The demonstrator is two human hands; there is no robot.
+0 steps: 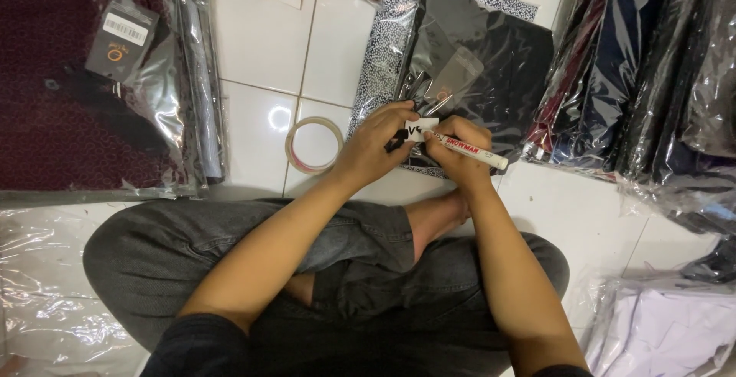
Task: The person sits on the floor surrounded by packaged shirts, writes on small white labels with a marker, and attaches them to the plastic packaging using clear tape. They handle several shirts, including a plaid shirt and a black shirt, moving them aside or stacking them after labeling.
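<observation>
My left hand (373, 145) pinches 1 small white label (421, 129) while my right hand (460, 155) grips a white marker (473, 151) (tip on label), tape roll (313, 144) nearby.

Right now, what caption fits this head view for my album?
Left hand steadies a small white label while right hand writes on it with a white marker.

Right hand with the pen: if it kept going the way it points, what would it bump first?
The right hand points left toward the left hand. It would probably meet the small white label held there first, then those fingers.
</observation>
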